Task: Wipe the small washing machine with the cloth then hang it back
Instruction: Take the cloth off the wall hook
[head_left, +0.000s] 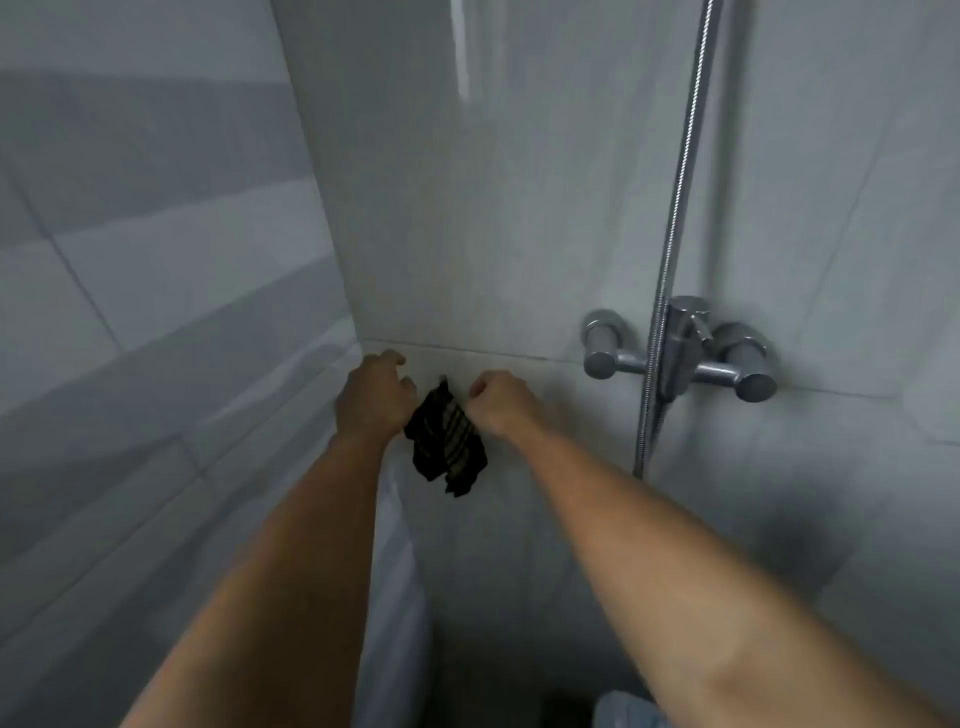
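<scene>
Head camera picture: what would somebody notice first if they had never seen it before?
First, two bare arms reaching up the middle to a dark striped cloth hanging against the tiled wall. The left hand and right hand sit curled on either side of its top. To the right, a shiny metal shower tap juts from the wall, with a silver hose running up past it.

Two bare, sleeveless forearms (291, 561)
</scene>
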